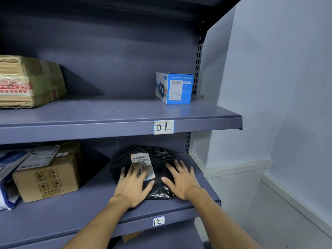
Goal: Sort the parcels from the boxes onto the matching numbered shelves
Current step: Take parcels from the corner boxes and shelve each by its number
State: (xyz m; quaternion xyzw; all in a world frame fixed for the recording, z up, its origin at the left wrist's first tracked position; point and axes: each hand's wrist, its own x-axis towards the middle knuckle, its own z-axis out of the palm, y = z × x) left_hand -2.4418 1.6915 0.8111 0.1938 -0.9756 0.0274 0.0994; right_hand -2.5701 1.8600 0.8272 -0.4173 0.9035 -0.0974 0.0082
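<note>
On shelf 12 [86, 205] | black parcel [158, 157] lies flat — set down | left hand [133, 186], right hand [181, 180]: fingers [178, 167] straight, pressing it, gripping nothing | source boxes unseen — remainder cannot be told

Parcel [154, 153] lies on shelf 12 [71, 211], right of carton [48, 177], apparently apart.

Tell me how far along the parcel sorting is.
Done: a blue speaker box and taped carton sit on shelf 01, a brown carton on shelf 12. In hand: left hand and right hand rest flat on a black bagged parcel there. Left: source boxes are out of view, so unknown.
</note>
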